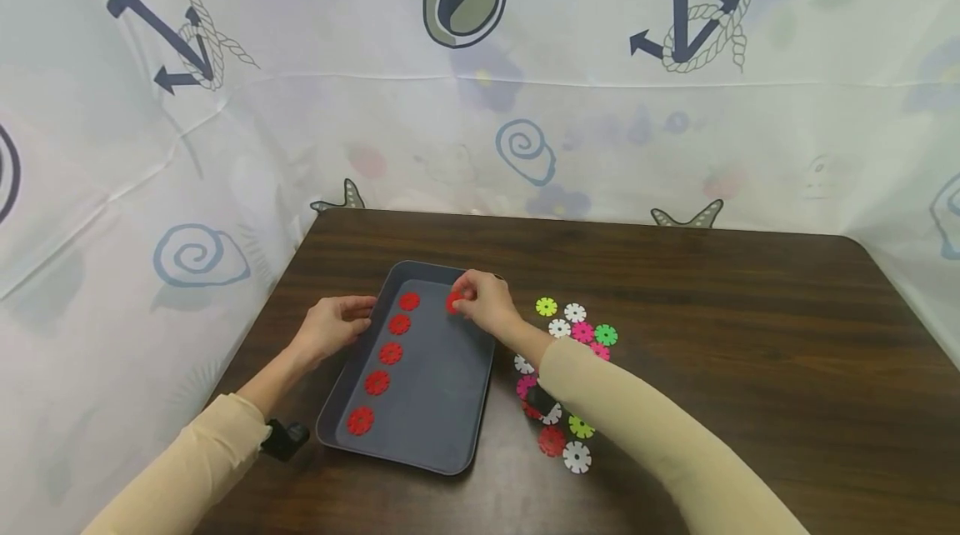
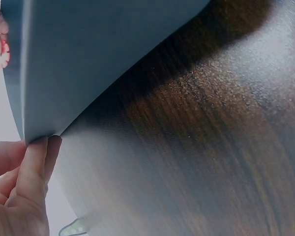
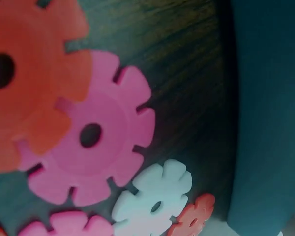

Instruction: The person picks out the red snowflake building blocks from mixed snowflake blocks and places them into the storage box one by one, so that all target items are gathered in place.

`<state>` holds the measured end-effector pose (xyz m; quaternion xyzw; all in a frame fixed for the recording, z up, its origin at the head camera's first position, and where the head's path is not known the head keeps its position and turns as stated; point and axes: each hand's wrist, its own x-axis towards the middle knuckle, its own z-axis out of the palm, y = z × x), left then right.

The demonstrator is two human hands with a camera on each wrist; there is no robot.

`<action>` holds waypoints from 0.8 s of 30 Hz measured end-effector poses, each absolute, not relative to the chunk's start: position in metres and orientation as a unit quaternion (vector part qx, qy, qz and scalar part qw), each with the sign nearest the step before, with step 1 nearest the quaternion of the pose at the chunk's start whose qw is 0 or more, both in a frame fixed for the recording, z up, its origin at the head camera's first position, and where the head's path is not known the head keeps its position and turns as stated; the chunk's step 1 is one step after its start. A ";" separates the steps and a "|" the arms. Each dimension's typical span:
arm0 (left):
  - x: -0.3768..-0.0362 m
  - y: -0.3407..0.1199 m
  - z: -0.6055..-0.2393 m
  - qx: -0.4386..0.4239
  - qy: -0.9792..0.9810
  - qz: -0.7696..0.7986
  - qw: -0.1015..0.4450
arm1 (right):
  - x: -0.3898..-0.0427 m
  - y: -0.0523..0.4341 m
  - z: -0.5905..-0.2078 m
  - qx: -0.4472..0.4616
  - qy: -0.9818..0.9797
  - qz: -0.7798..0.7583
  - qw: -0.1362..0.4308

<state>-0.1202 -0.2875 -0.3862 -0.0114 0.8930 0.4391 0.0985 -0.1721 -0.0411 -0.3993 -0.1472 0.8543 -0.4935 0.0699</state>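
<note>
A dark grey tray [image 1: 442,385] lies on the brown table and holds a column of several red notched discs [image 1: 391,352] along its left side. My right hand [image 1: 480,302] pinches one more red disc [image 1: 454,302] just above the tray's upper right part. My left hand [image 1: 336,325] touches the tray's left rim with its fingertips [image 2: 39,147], the tray wall [image 2: 88,69] filling that wrist view. In the right wrist view a pink disc [image 3: 91,135], a red one [image 3: 24,83] and a white one [image 3: 155,199] lie beside the tray's outer wall [image 3: 265,113].
A loose pile of discs in yellow-green [image 1: 546,307], white [image 1: 575,312], pink [image 1: 582,332], green [image 1: 605,335] and red [image 1: 551,440] lies on the table [image 1: 750,335] right of the tray. A nautical-print curtain [image 1: 480,85] closes off the back and sides.
</note>
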 end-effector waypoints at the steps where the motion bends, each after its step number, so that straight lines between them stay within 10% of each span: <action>1: -0.120 -0.287 -0.386 -0.012 0.893 0.439 0.098 | -0.172 -0.042 -0.400 -0.148 0.857 -0.488 0.072; 24: -0.119 -0.288 -0.387 -0.012 0.891 0.442 0.100 | -0.184 -0.069 -0.414 -0.140 0.880 -0.447 0.080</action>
